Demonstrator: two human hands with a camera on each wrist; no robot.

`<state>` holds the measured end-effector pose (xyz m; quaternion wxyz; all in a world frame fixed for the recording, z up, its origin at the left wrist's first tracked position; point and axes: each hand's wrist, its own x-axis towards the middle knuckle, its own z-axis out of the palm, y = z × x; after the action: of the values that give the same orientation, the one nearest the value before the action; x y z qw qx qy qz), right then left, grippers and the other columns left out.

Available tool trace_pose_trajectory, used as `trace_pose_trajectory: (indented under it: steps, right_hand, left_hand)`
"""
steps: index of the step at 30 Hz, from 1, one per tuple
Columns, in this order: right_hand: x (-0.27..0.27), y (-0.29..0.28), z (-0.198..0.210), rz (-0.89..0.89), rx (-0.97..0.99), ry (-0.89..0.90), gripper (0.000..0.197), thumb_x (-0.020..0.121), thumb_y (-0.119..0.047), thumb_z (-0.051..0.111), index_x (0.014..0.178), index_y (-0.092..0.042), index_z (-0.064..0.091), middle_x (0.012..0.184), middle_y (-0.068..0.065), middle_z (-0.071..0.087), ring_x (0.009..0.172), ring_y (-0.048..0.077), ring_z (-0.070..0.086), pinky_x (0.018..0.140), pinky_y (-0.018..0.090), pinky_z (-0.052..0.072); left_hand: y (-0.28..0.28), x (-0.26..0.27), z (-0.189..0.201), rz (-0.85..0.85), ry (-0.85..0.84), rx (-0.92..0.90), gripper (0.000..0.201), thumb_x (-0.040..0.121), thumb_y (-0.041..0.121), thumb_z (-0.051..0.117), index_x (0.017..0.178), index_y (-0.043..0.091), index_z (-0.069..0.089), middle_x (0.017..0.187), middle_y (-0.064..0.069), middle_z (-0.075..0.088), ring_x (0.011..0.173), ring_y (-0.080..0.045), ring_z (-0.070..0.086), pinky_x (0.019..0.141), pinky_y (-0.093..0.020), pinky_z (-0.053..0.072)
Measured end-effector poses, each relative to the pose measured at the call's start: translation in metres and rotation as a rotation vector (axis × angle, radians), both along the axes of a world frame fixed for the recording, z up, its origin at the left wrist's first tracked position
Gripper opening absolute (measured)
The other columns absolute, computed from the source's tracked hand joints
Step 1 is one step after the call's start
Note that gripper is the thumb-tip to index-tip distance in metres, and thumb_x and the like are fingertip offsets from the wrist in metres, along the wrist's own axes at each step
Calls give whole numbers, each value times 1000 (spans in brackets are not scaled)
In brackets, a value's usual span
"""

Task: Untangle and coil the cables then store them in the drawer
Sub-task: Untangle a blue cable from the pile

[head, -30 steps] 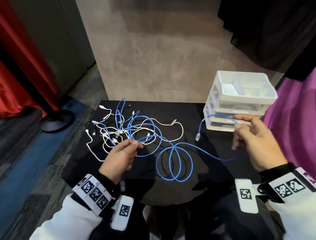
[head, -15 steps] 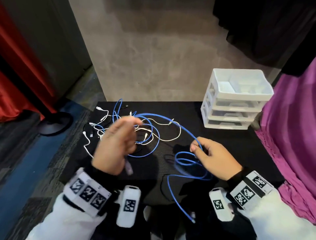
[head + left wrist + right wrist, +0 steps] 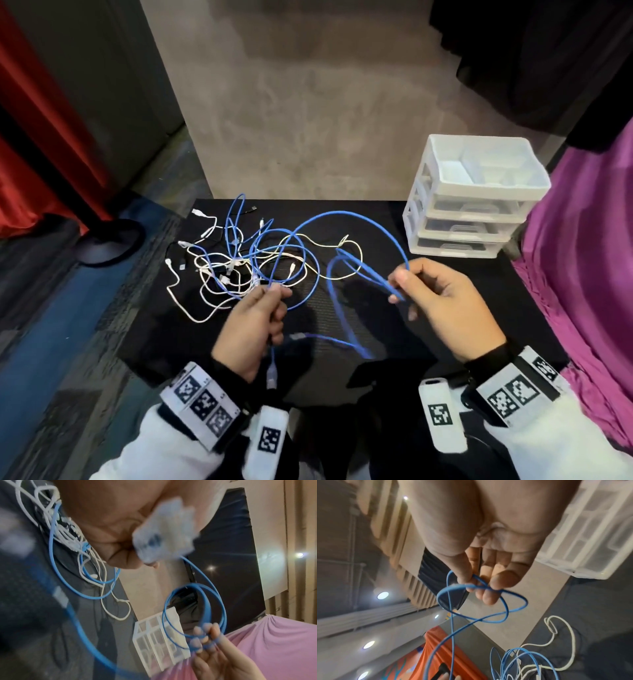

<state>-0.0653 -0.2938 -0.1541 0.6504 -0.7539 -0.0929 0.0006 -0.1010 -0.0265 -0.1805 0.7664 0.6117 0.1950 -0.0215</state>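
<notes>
A long blue cable [image 3: 346, 216] arcs over the black table between both hands. My left hand [image 3: 260, 322] grips it near one end, the clear plug [image 3: 271, 371] hanging below the fist; the plug [image 3: 164, 534] looms blurred in the left wrist view. My right hand [image 3: 428, 294] pinches several blue loops [image 3: 481, 601] between thumb and fingers, held above the table. A tangle of white, black and blue cables [image 3: 233, 263] lies at the back left of the table. The white drawer unit [image 3: 476, 198] stands at the back right, its drawers pushed in.
The black table [image 3: 376, 329] ends at a concrete wall behind. Purple cloth [image 3: 589, 274] hangs at the right edge. A round stand base [image 3: 106, 240] sits on the floor at the left beside red curtain.
My right hand came back from the drawer unit toward the middle and rose with gathered blue loops. My left hand shifted nearer me, now gripping the cable by its plug end.
</notes>
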Motion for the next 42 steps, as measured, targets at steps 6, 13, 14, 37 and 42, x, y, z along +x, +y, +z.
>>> trace_pose_trajectory:
  steps: [6, 13, 14, 37, 42]
  right_hand:
    - [-16, 19, 3, 125, -157, -132, 11, 95, -14, 74, 84, -17, 74, 78, 2, 71, 65, 9, 59, 68, 26, 47]
    - [-29, 32, -19, 343, -436, -253, 6, 90, -27, 74, 85, -25, 77, 86, -9, 67, 82, 14, 67, 80, 37, 53]
    - [-31, 32, -21, 358, -423, -239, 6, 91, -24, 76, 87, -28, 78, 88, -11, 69, 85, 13, 69, 83, 37, 53]
    - [-9, -47, 10, -19, 321, 132, 25, 97, -26, 58, 88, -3, 60, 58, -1, 31, 51, 17, 36, 65, 31, 55]
    - [5, -55, 5, -154, 320, 139, 25, 108, -13, 46, 91, -2, 62, 57, -4, 26, 50, 14, 26, 55, 27, 46]
  left_hand:
    - [-38, -15, 12, -208, 90, -171, 64, 89, 72, 45, 105, 12, 61, 76, -6, 65, 40, -8, 26, 40, -18, 21]
    - [-41, -23, 17, -161, -141, -41, 59, 84, 49, 69, 119, 3, 59, 103, -15, 76, 39, -5, 31, 39, -18, 23]
    - [-42, -25, 20, -191, -155, -38, 54, 87, 45, 71, 119, 4, 59, 103, -17, 76, 38, -3, 33, 38, -17, 23]
    - [42, 10, -9, 10, -133, 253, 25, 94, 20, 69, 71, 16, 60, 57, 10, 48, 45, -2, 36, 41, -15, 28]
    - [47, 11, -23, -57, -192, 557, 20, 90, 20, 76, 77, 7, 70, 63, 8, 57, 61, -3, 46, 59, -20, 38]
